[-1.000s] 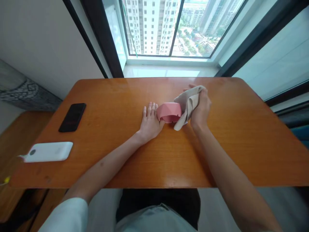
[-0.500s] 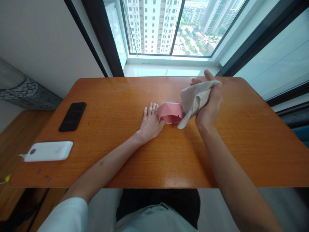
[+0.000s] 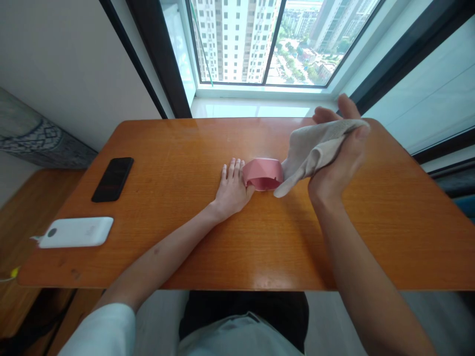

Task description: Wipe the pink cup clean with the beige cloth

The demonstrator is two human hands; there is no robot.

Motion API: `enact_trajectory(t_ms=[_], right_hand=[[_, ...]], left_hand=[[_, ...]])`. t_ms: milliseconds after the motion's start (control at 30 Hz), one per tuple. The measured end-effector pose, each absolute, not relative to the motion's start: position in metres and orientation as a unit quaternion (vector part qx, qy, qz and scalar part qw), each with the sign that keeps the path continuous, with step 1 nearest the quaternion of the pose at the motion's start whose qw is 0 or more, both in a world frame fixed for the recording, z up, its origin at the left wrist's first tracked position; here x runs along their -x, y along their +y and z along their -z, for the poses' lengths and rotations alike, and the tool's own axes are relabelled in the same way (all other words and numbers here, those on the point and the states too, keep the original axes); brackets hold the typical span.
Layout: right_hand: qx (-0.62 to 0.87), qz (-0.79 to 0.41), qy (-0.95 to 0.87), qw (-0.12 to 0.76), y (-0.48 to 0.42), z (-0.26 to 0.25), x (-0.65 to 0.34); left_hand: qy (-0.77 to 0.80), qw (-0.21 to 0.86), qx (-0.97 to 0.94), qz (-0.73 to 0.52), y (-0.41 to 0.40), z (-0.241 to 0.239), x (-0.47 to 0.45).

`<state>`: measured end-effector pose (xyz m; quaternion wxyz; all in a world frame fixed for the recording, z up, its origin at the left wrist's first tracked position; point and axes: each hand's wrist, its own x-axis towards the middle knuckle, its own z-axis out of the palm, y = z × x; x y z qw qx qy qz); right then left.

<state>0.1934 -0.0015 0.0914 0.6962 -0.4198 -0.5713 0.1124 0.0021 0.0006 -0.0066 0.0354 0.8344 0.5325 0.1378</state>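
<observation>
A pink faceted container (image 3: 262, 169) lies at the middle of the wooden table (image 3: 185, 143), its hollow side towards me. At its left, my left hand (image 3: 233, 190) rests flat on the tabletop, fingers stretched out, with the thumb against the container's near left edge. A pale grey cloth (image 3: 311, 148) hangs from my right hand (image 3: 339, 158), which is raised over the table to the right. Pinched at the thumb side, the cloth's lower corner hangs at the container's right edge; whether they touch I cannot tell. Two fingers of that hand stick up behind the cloth.
On the left of the table lie a black phone (image 3: 113, 179) and a white power bank-like device (image 3: 76, 232) with a short cable. Beyond the far table edge are a windowsill (image 3: 252, 108) and a window. A patterned cushion-like thing (image 3: 44, 133) is at far left.
My right hand has moved right and slightly away from me, drawing the cloth along and stretching it out more. My left hand and the pink container have stayed in place.
</observation>
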Motion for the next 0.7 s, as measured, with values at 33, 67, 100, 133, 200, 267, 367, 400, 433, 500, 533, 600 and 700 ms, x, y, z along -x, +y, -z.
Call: enact_trajectory(t_ms=[33, 67, 100, 133, 200, 267, 367, 400, 433, 500, 533, 600, 700], right_hand=[[0.418, -0.113, -0.581, 0.690, -0.003, -0.088, -0.191], [0.417, -0.117, -0.601, 0.672, -0.005, -0.081, -0.188], [0.425, -0.124, -0.641, 0.627, -0.007, -0.073, -0.185], [0.432, -0.128, -0.689, 0.568, -0.009, -0.065, -0.183], [0.449, -0.122, -0.716, 0.520, -0.011, -0.059, -0.181], [0.465, -0.112, -0.675, 0.561, -0.012, -0.071, -0.184], [0.462, -0.096, -0.622, 0.625, -0.014, -0.103, -0.188], [0.456, -0.093, -0.612, 0.640, -0.014, -0.108, -0.188], [0.449, -0.088, -0.605, 0.652, -0.015, -0.109, -0.186], [0.441, -0.077, -0.614, 0.650, -0.014, -0.095, -0.182], [0.444, -0.074, -0.636, 0.627, -0.014, -0.084, -0.180], [0.455, -0.105, -0.697, 0.543, -0.012, -0.063, -0.178], [0.472, -0.112, -0.689, 0.539, -0.010, -0.061, -0.183]], left_hand=[[0.532, 0.036, -0.835, -0.137, 0.001, 0.007, -0.002], [0.531, 0.036, -0.836, -0.135, 0.001, 0.007, -0.002], [0.530, 0.035, -0.836, -0.134, 0.001, 0.007, -0.001], [0.530, 0.034, -0.837, -0.134, 0.001, 0.007, -0.001], [0.530, 0.033, -0.837, -0.136, 0.000, 0.006, -0.001], [0.529, 0.035, -0.837, -0.133, 0.000, 0.005, -0.001], [0.533, 0.043, -0.836, -0.123, 0.000, 0.002, -0.002], [0.534, 0.045, -0.835, -0.122, 0.000, 0.002, -0.002], [0.536, 0.046, -0.834, -0.123, 0.000, 0.001, -0.002], [0.534, 0.045, -0.834, -0.129, 0.000, 0.002, -0.002], [0.532, 0.044, -0.835, -0.134, 0.000, 0.003, -0.002], [0.530, 0.043, -0.835, -0.143, 0.000, 0.005, -0.001], [0.530, 0.042, -0.835, -0.146, 0.001, 0.006, -0.002]])
